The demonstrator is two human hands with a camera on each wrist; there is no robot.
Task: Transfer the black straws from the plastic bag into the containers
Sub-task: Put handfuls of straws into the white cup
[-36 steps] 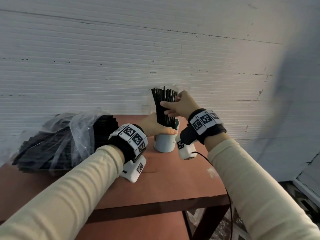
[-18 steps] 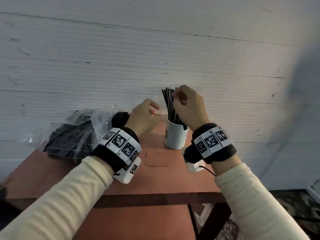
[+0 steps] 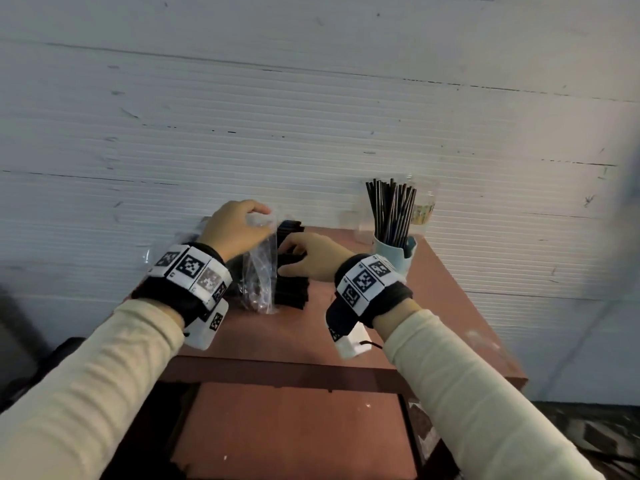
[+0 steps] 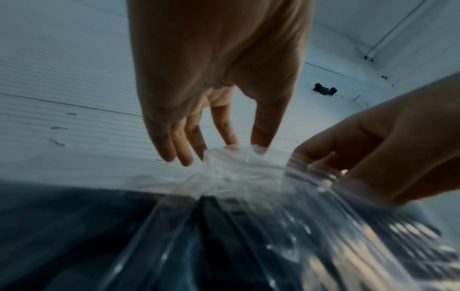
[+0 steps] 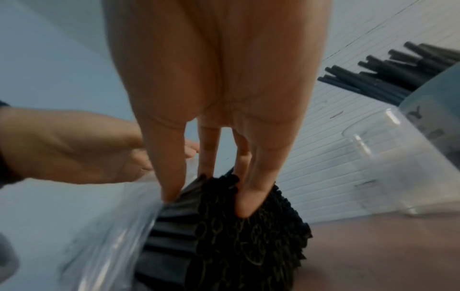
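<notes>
On the left, our left hand [image 3: 239, 226] pinched the top edge of the clear plastic bag [image 3: 259, 271] btwn thumb and first finger. We held it up so the bag's mouth stayed wide and the plastic didn't flop over the straws. In the left wrist view the other fingers [image 4: 174, 145] hung loose and a bit apart, w/ nothing in them.

Next came the big pile of black straws [image 3: 290, 271]. It lay on its side on the red-brown table [image 3: 294, 334], half in the bag, w/ the open ends poking out to the right. That made them easy to grab.

Our right hand [image 3: 311, 258] was on those ends. The right wrist view showed its fingers [image 5: 171, 177] spread apart and dug into the pile, thumb on one side, the rest on top, closing round a small bunch. We think this was to split off just enough to carry.

Further right stood the pale blue cup [image 3: 394, 252], near the table's back corner. It already had black straws standing up in it [image 3: 391, 209]. Clear plastic cups [image 3: 356, 226] stood just beside it and behind it, prob. for later bunches.
</notes>
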